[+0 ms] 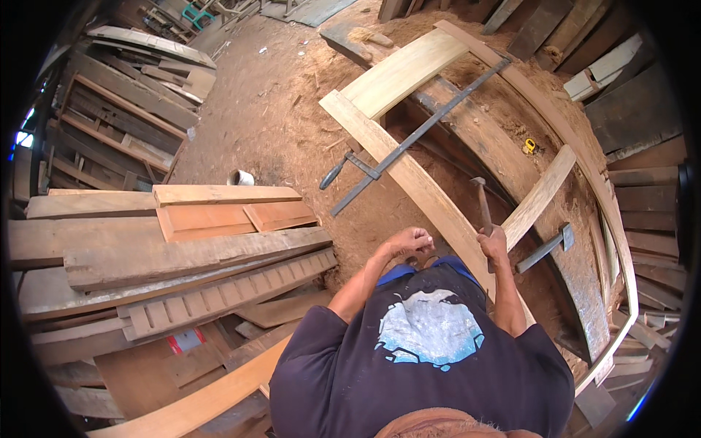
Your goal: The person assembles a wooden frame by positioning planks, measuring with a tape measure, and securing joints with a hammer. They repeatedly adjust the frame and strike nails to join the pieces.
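My right hand grips the wooden handle of a hammer, whose head points away from me above the opening in a wooden frame. The frame's near rail passes just beside this hand, and a crosspiece starts close to it. My left hand is in front of my body, left of the rail, with its fingers curled closed; whatever they hold, if anything, is hidden. A bar clamp spans the frame farther ahead, its handle hanging over the near rail. A wide pale board joins the frame's far end.
Beneath the frame is a heavy, worn timber bench bearing a yellow tape measure. Another clamp lies right of my right hand. Stacked planks fill the left side, with a white cup-like container behind them. Boards line the right.
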`<state>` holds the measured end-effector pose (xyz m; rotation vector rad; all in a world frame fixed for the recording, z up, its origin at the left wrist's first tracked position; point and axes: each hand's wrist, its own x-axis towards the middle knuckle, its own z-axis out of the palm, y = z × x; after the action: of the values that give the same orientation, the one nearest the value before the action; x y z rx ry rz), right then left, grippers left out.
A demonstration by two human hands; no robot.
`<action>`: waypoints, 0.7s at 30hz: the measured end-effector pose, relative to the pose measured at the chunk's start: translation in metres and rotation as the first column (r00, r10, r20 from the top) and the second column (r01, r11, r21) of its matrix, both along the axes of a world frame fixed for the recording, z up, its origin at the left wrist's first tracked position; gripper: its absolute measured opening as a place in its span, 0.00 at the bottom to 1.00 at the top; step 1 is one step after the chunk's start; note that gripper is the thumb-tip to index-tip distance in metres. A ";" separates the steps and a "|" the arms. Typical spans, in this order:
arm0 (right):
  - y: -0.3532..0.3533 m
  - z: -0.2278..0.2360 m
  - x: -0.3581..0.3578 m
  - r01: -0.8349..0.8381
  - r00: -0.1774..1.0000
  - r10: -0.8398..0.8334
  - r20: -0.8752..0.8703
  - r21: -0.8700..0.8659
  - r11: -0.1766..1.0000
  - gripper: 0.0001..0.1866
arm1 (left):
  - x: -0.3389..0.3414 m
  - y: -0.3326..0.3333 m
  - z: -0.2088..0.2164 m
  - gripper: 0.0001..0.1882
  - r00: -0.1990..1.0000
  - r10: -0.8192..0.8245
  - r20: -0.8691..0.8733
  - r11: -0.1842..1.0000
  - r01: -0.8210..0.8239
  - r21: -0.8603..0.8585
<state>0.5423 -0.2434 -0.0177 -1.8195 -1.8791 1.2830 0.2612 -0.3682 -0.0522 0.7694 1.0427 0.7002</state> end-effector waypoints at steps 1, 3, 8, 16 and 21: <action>0.003 0.000 -0.006 -0.067 0.997 0.066 0.029 0.003 0.998 0.15 | -0.005 0.002 0.008 0.14 0.999 0.030 0.012 0.999 -0.030 0.023; 0.013 -0.001 -0.015 -0.131 0.989 0.133 0.068 -0.036 0.991 0.19 | -0.005 0.001 0.021 0.15 0.988 0.141 0.055 0.990 -0.140 -0.021; 0.039 -0.023 -0.060 -0.296 0.951 0.297 0.081 -0.030 0.955 0.21 | -0.031 -0.020 0.012 0.15 0.942 0.330 0.063 0.944 -0.327 -0.052; 0.062 0.023 -0.191 -0.350 0.934 0.319 -0.161 -0.226 0.909 0.19 | -0.099 -0.009 0.056 0.26 0.840 0.543 0.009 0.839 -0.542 -0.052; 0.032 0.056 -0.303 -0.446 0.884 0.393 -0.253 -0.208 0.871 0.20 | -0.162 0.029 0.045 0.29 0.708 0.702 0.080 0.709 -0.705 0.013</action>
<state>0.2392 -0.2119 0.0384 -1.3448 -2.1471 1.8645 0.0991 -0.3389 -0.0075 0.3467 1.2673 1.4056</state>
